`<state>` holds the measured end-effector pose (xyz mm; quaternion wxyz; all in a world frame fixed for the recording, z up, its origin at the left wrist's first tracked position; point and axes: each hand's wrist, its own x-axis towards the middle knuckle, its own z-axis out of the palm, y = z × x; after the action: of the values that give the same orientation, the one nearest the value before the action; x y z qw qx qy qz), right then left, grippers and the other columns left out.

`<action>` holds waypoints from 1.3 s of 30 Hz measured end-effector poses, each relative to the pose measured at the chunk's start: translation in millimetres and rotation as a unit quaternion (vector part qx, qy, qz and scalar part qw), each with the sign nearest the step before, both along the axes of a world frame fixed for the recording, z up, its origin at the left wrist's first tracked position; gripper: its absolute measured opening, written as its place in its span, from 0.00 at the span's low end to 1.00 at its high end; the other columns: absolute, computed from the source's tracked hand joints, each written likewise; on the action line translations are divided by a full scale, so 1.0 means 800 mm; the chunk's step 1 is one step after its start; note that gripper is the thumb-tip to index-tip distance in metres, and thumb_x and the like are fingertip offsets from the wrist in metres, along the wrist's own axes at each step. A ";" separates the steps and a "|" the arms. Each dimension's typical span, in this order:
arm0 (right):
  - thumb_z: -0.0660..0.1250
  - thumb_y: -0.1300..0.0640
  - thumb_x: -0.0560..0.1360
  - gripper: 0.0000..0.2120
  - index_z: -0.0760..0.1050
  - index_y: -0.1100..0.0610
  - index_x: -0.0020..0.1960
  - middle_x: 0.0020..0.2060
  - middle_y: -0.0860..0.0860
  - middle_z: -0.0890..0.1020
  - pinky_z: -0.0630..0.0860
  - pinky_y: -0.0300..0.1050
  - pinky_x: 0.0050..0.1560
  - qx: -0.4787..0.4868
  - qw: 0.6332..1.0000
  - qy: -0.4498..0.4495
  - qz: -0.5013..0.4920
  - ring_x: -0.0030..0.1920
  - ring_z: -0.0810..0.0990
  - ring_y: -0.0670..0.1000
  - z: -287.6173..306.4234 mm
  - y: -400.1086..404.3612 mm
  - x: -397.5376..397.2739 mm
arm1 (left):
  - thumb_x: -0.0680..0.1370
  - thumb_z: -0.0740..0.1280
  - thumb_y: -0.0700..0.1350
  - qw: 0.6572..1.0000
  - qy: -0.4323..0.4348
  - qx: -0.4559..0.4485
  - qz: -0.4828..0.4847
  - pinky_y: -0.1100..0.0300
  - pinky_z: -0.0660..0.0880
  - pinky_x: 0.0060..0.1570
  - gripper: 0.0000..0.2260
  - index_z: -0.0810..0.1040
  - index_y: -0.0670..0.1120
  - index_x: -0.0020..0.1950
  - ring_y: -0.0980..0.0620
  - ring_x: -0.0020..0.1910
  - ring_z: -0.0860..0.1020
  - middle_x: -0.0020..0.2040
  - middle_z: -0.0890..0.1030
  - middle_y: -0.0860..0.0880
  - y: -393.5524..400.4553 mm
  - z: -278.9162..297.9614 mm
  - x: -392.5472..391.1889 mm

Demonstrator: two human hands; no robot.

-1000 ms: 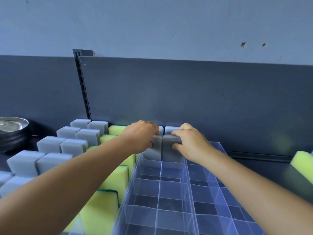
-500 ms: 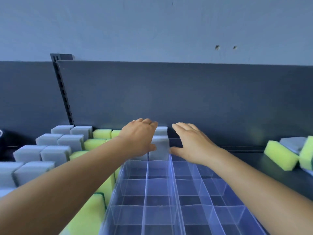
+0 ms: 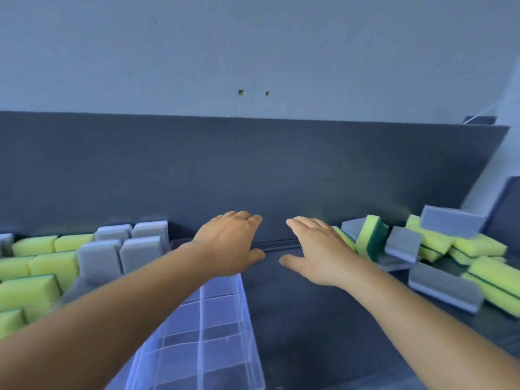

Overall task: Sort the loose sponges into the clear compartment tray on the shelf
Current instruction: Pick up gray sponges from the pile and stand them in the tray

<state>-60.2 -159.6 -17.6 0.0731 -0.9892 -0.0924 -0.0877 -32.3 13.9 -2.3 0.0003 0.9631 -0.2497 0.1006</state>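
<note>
The clear compartment tray point(image 3: 219, 327) lies on the dark shelf, under my left forearm. Grey sponges point(image 3: 140, 250) and yellow-green sponges point(image 3: 50, 263) stand upright in rows at its left. A loose pile of yellow-green sponges point(image 3: 484, 270) and grey sponges point(image 3: 441, 285) lies at the right. My left hand point(image 3: 228, 243) hovers over the tray's far end, fingers straight, holding nothing. My right hand point(image 3: 318, 249) reaches toward the pile with fingers spread and empty, just left of a tilted yellow-green sponge point(image 3: 370, 237).
The shelf's dark back panel point(image 3: 253, 170) rises right behind both hands, with a pale wall above it. Bare dark shelf surface point(image 3: 304, 319) lies between the tray and the loose pile.
Both hands let go of the grey sponges at the tray's far end and opened. The view swung right, bringing the loose pile into sight, and my right hand moved toward it.
</note>
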 end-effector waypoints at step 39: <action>0.62 0.41 0.73 0.26 0.66 0.57 0.63 0.60 0.58 0.73 0.67 0.48 0.51 0.008 0.964 0.100 -0.248 0.60 0.72 0.60 -0.085 -0.326 -0.020 | 0.82 0.50 0.54 0.992 0.023 0.082 -0.097 0.52 0.57 0.70 0.16 0.70 0.50 0.65 0.43 0.68 0.67 0.78 0.51 0.42 -0.345 -0.091 0.036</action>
<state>-76.0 -420.7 -85.9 0.0660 -0.9842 0.1642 -0.0047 -3.6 -262.0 -75.0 -0.0636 0.9331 -0.3493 0.0569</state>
